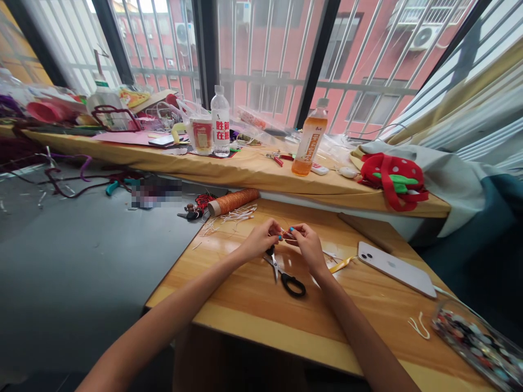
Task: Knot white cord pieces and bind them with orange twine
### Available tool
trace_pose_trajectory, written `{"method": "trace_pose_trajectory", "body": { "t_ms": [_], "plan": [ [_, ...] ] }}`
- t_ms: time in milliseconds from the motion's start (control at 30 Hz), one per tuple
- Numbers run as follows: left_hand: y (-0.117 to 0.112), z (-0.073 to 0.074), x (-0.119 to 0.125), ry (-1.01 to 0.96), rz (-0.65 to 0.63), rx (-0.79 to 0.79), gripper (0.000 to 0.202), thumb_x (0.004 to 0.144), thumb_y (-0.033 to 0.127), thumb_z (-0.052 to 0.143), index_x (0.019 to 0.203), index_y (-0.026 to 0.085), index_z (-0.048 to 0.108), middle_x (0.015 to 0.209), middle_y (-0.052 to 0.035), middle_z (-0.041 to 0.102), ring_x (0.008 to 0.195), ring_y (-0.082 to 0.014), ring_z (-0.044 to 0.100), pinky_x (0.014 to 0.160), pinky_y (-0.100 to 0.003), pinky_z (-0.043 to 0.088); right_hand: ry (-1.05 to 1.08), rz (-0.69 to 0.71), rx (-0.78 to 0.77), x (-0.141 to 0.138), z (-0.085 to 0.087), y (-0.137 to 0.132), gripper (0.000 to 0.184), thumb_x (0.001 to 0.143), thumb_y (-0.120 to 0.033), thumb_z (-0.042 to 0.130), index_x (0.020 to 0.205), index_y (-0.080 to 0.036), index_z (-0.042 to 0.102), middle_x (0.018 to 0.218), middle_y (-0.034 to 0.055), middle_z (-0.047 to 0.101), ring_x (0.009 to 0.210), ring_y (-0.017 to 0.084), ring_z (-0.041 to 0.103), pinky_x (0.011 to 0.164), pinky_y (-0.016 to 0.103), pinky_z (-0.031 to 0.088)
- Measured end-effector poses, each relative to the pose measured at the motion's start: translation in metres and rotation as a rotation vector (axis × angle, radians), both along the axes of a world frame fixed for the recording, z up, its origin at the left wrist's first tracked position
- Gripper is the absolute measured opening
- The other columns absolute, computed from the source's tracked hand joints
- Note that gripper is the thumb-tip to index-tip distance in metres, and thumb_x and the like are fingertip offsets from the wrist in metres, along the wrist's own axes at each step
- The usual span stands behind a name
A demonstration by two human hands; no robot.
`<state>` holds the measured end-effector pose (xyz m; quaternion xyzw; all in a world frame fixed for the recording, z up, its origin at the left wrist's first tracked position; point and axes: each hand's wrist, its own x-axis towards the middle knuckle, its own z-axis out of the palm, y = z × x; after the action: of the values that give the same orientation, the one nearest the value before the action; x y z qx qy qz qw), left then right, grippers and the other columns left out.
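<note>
Above the wooden table (245,288), my left hand (259,240) and my right hand (308,245) meet with their fingertips pinched. Between them runs a thin orange and pale cord (286,233), gripped from both sides; its finer detail is too small to make out. Just below lie black-handled scissors (293,284), one handle partly hidden under my left hand. A yellow strip (342,264) rests to the right of my right hand. Cut white cords (237,216) are scattered behind my left hand, beside a spool of orange thread (235,202).
A white phone (394,269) with a cable lies on the right. Nearer are a loose white cord (419,328) and a clear box of beads (482,343). The window ledge (253,171) behind holds a water bottle (220,122), an amber drink bottle (310,139) and a red bag (394,177).
</note>
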<state>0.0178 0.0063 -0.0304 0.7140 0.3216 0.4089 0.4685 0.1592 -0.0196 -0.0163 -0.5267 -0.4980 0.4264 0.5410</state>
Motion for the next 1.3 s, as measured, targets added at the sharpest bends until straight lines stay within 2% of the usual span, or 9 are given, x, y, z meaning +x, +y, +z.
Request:
{"method": "trace_pose_trajectory", "body": {
  "t_ms": [233,367,467,567,667,833,933,1100,1300],
  "plan": [
    [-0.001,0.0,0.0,0.083,-0.03,0.015,0.019,0.061,0.004,0.043,0.075,0.016,0.04,0.066,0.0033,0.054,0.057,-0.0064,0.049,0.051,-0.016,0.036,-0.389,-0.077,0.114,0.014,-0.006,0.006,0.006,0.07,-0.025,0.045,0.068,-0.02,0.048,0.064,0.0011,0.06,0.062,0.015,0.059,0.063,0.031,0.047],
    [0.002,-0.003,-0.001,0.122,0.015,0.027,0.019,0.061,0.003,0.042,0.076,0.015,0.042,0.067,0.0022,0.056,0.058,-0.0072,0.051,0.051,-0.016,0.036,-0.409,-0.026,0.093,0.023,-0.004,0.009,0.008,0.072,-0.027,0.043,0.071,-0.02,0.048,0.062,0.001,0.059,0.058,0.015,0.057,0.057,0.03,0.047],
    [0.005,-0.006,-0.002,0.143,0.066,0.037,0.019,0.063,0.003,0.041,0.078,0.015,0.045,0.069,0.0009,0.057,0.06,-0.008,0.052,0.052,-0.017,0.038,-0.436,0.009,0.139,0.027,0.003,0.008,0.018,0.073,-0.028,0.042,0.085,-0.019,0.052,0.073,0.003,0.058,0.063,0.015,0.056,0.054,0.028,0.047],
    [0.006,-0.007,-0.002,0.149,0.074,0.045,0.021,0.064,0.003,0.041,0.08,0.014,0.048,0.069,0.0004,0.058,0.063,-0.0084,0.054,0.056,-0.018,0.041,-0.653,0.038,0.264,0.028,0.008,0.005,0.029,0.072,-0.024,0.046,0.1,-0.02,0.052,0.088,0.0049,0.056,0.068,0.014,0.054,0.065,0.031,0.046],
    [0.004,-0.004,-0.002,0.178,0.069,0.05,0.023,0.065,0.004,0.041,0.084,0.014,0.049,0.069,0.0003,0.059,0.061,-0.0087,0.054,0.057,-0.019,0.042,-0.902,0.162,0.304,0.025,0.006,0.002,0.034,0.072,-0.016,0.046,0.106,-0.018,0.051,0.101,0.0085,0.053,0.076,0.015,0.054,0.075,0.03,0.041],
    [0.003,-0.003,-0.001,0.242,0.074,0.093,0.022,0.066,0.006,0.043,0.085,0.014,0.05,0.071,-0.0009,0.06,0.064,-0.0103,0.056,0.06,-0.02,0.043,-1.233,0.215,0.254,0.013,-0.003,-0.002,0.026,0.08,-0.014,0.037,0.095,-0.018,0.057,0.095,0.0079,0.055,0.083,0.015,0.054,0.072,0.024,0.039],
    [0.003,-0.005,-0.002,0.326,0.101,0.219,0.022,0.071,0.008,0.041,0.089,0.015,0.051,0.074,-0.0018,0.061,0.069,-0.0115,0.056,0.064,-0.022,0.043,-1.383,0.162,0.208,0.007,-0.001,-0.004,0.025,0.079,-0.011,0.036,0.092,-0.018,0.057,0.089,0.0071,0.057,0.076,0.015,0.056,0.065,0.022,0.038],
    [-0.004,0.002,-0.01,0.573,0.143,0.636,0.029,0.074,0.008,0.04,0.102,0.014,0.049,0.093,-0.0083,0.057,0.087,-0.0171,0.051,0.078,-0.029,0.039,-1.393,0.145,0.248,0.01,0.004,-0.006,0.032,0.075,-0.005,0.037,0.101,-0.017,0.051,0.093,0.0081,0.058,0.083,0.017,0.055,0.069,0.022,0.037],
    [-0.007,0.011,-0.014,0.827,0.159,0.819,0.016,0.077,0.013,0.042,0.088,0.013,0.053,0.082,-0.0071,0.056,0.079,-0.018,0.05,0.07,-0.027,0.04,-1.367,0.131,0.304,0.013,0.0,-0.003,0.03,0.08,-0.007,0.03,0.104,-0.015,0.047,0.096,0.0094,0.059,0.086,0.018,0.055,0.069,0.023,0.037]
  ]
}}
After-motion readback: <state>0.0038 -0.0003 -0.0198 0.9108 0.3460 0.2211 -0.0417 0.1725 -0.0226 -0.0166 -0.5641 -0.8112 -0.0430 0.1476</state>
